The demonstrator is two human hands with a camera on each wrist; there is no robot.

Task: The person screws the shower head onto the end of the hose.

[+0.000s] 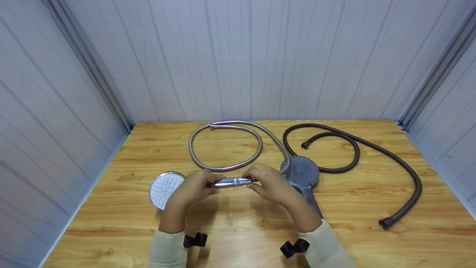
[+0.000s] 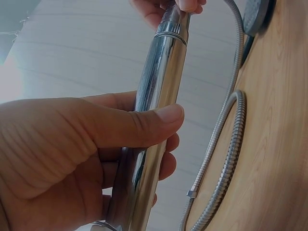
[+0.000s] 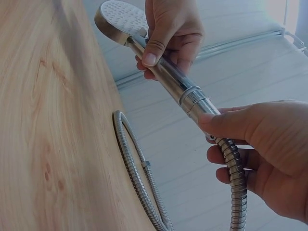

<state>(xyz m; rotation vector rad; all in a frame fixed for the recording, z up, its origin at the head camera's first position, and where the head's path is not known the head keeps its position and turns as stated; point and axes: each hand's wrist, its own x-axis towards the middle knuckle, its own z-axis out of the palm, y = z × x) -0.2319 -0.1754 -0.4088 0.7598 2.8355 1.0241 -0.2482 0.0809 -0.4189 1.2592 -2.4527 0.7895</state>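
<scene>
My left hand grips the chrome handle of a shower head, thumb along its near side, and the round white spray face sticks out to the left. At the handle's other end my right hand pinches the end fitting of a silver metal shower hose. Fitting and handle meet in line; whether the threads are engaged I cannot tell. From my right fingers the hose runs back and loops on the table, its loose end lying at the back.
A grey shower head lies by my right forearm, which partly hides its handle. On the right a black hose curls across the wooden table, one end near the front right. Pale panel walls enclose the back and sides.
</scene>
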